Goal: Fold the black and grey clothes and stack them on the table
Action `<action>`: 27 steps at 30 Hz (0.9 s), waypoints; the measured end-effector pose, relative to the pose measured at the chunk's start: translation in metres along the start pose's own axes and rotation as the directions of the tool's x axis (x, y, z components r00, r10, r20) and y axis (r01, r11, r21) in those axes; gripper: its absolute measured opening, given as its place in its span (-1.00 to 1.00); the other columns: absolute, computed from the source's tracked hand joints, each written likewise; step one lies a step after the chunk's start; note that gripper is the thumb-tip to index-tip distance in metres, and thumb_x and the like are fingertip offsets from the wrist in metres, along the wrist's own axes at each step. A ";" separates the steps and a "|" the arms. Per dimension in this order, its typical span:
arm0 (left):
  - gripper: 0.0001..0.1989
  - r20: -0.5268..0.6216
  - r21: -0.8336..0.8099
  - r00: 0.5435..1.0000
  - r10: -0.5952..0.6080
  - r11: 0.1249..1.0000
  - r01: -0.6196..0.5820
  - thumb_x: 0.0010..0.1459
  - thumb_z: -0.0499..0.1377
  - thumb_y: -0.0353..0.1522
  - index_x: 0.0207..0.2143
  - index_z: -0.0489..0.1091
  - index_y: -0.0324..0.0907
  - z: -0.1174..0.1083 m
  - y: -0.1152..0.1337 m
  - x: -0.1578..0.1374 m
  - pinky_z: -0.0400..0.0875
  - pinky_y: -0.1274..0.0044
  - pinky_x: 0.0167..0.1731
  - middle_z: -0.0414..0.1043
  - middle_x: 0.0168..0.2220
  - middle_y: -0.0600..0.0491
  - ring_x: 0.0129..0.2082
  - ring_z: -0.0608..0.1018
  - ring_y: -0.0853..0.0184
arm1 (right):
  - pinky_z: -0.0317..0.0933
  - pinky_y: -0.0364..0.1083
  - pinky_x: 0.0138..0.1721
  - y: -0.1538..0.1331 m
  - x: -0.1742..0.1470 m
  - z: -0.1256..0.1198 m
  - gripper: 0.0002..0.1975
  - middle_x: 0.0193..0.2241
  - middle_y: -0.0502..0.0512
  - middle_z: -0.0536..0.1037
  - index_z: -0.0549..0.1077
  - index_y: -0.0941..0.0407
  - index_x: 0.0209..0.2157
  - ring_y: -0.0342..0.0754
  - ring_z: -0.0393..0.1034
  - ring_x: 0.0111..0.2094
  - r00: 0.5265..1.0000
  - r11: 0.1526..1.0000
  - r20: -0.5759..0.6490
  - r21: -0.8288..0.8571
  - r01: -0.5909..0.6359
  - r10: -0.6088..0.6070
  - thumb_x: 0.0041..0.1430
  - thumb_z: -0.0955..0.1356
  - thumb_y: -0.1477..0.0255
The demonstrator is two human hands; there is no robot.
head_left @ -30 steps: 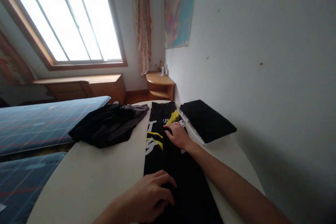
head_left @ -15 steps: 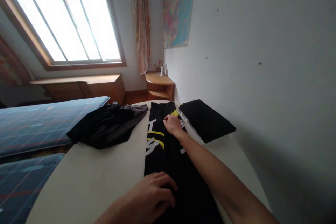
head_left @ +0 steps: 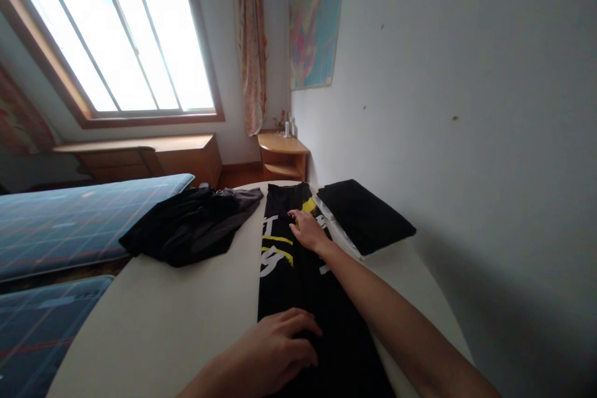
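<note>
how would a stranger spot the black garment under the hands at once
Start at the pale, curved-edge table. Along it lies a long black garment, between a crumpled dark pile on the left and a folded black cloth on the right. Unlike them, it lies under the left hand and right hand and shows white and yellow print.

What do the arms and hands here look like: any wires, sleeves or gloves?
The left grip and right grip are ordinary human hands, ungloved. The left forearm and right forearm are sleeveless where visible; no watches, cables or markings show.
</note>
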State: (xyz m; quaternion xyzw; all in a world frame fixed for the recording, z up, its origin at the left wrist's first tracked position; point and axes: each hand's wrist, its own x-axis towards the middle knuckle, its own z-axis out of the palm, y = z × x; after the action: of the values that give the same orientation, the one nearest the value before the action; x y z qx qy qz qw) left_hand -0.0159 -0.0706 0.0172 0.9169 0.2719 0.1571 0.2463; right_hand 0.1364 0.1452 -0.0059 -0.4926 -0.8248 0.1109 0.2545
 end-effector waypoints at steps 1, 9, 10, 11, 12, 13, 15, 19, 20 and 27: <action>-0.80 0.000 0.006 1.000 -0.002 1.000 0.002 0.32 0.08 -0.45 -0.17 0.48 -0.03 -0.001 0.000 0.001 0.34 0.50 0.14 0.44 0.08 0.07 0.12 0.44 0.33 | 0.13 -0.05 0.15 0.001 -0.003 0.000 -0.65 0.03 0.17 0.51 0.40 0.14 0.10 -0.03 0.34 0.07 1.000 1.000 0.005 0.004 0.030 -0.030 0.29 0.32 0.48; -0.79 -0.024 0.103 0.997 0.068 0.993 -0.065 0.32 0.10 -0.44 -0.15 0.49 0.01 0.002 0.004 0.007 0.37 0.49 0.10 0.45 0.08 0.09 0.10 0.45 0.31 | 0.09 0.04 0.24 0.009 -0.013 0.006 -0.61 0.17 0.26 0.43 0.45 0.19 0.14 0.06 0.23 0.21 0.996 0.997 0.057 -0.020 0.071 -0.069 0.32 0.29 0.40; -0.80 -0.018 0.114 0.998 0.065 0.992 -0.063 0.32 0.11 -0.43 -0.13 0.49 0.02 0.003 0.004 0.007 0.36 0.46 0.13 0.44 0.11 0.10 0.14 0.43 0.29 | 0.08 0.04 0.24 0.010 -0.013 0.007 -0.60 0.17 0.26 0.43 0.44 0.19 0.15 0.07 0.23 0.22 0.996 0.997 0.056 -0.019 0.069 -0.068 0.32 0.29 0.39; -0.79 -0.013 0.124 0.998 0.057 0.991 -0.055 0.31 0.13 -0.41 -0.09 0.48 0.03 0.003 0.004 0.006 0.35 0.42 0.16 0.42 0.14 0.10 0.17 0.40 0.26 | 0.08 0.06 0.25 0.010 -0.013 0.007 -0.59 0.18 0.26 0.42 0.44 0.18 0.15 0.08 0.23 0.23 0.996 0.997 0.059 -0.019 0.071 -0.070 0.32 0.29 0.37; -0.77 -0.011 0.134 0.999 0.043 0.990 -0.041 0.30 0.16 -0.38 -0.03 0.46 0.04 0.003 0.003 0.006 0.32 0.37 0.19 0.39 0.17 0.09 0.22 0.37 0.22 | 0.07 0.07 0.25 0.011 -0.014 0.007 -0.58 0.19 0.26 0.41 0.44 0.17 0.15 0.10 0.22 0.23 0.995 0.997 0.067 -0.020 0.077 -0.075 0.32 0.30 0.34; -0.71 -0.015 0.145 1.000 0.019 0.989 -0.017 0.29 0.17 -0.37 0.04 0.43 0.04 0.002 0.000 0.005 0.30 0.32 0.23 0.36 0.21 0.08 0.26 0.32 0.18 | 0.07 0.09 0.26 0.012 -0.014 0.006 -0.57 0.21 0.26 0.39 0.44 0.16 0.16 0.11 0.21 0.24 0.994 0.996 0.076 -0.016 0.086 -0.084 0.32 0.30 0.32; -0.60 -0.059 0.166 0.997 -0.057 0.984 0.066 0.28 0.16 -0.36 0.17 0.33 0.03 0.002 -0.007 0.002 0.22 0.25 0.28 0.27 0.29 0.06 0.34 0.22 0.15 | 0.06 0.09 0.27 0.015 -0.016 0.003 -0.56 0.23 0.25 0.37 0.42 0.13 0.18 0.10 0.21 0.25 0.990 0.993 0.084 0.008 0.114 -0.114 0.33 0.28 0.29; -0.36 -0.132 0.212 0.963 -0.236 0.942 0.260 0.28 0.11 -0.37 0.37 0.05 0.00 0.005 -0.029 -0.006 0.05 0.14 0.34 -0.04 0.43 0.02 0.42 0.00 0.11 | 0.01 0.07 0.31 0.021 -0.022 -0.005 -0.51 0.28 0.22 0.31 0.35 0.12 0.23 0.05 0.16 0.29 0.984 0.988 0.080 0.026 0.155 -0.157 0.36 0.23 0.23; -0.30 -0.124 0.223 0.957 -0.264 0.932 0.286 0.27 0.12 -0.34 0.41 -0.05 -0.01 0.006 -0.033 -0.008 0.01 0.12 0.35 -0.13 0.45 0.00 0.43 -0.04 0.09 | -0.03 0.09 0.32 0.022 -0.024 -0.008 -0.48 0.30 0.22 0.28 0.33 0.11 0.25 0.07 0.13 0.31 0.984 0.989 0.101 0.006 0.150 -0.150 0.36 0.23 0.20; -0.23 -0.004 0.273 0.947 -0.320 0.911 0.309 0.26 0.15 -0.20 0.42 -0.15 0.12 0.004 -0.029 -0.011 -0.13 0.01 0.33 -0.38 0.47 0.03 0.43 -0.20 -0.04 | -0.26 0.21 0.36 0.016 -0.049 -0.023 -0.32 0.41 0.16 0.00 0.09 0.03 0.39 0.19 -0.20 0.42 0.951 0.986 0.296 -0.111 0.124 -0.086 0.37 0.14 0.00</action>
State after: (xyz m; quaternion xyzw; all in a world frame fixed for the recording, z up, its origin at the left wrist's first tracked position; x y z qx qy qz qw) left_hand -0.0349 -0.0570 -0.0036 0.8890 0.4299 0.0582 0.1466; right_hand 0.1795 0.1088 -0.0090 -0.4417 -0.8836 0.1152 0.1043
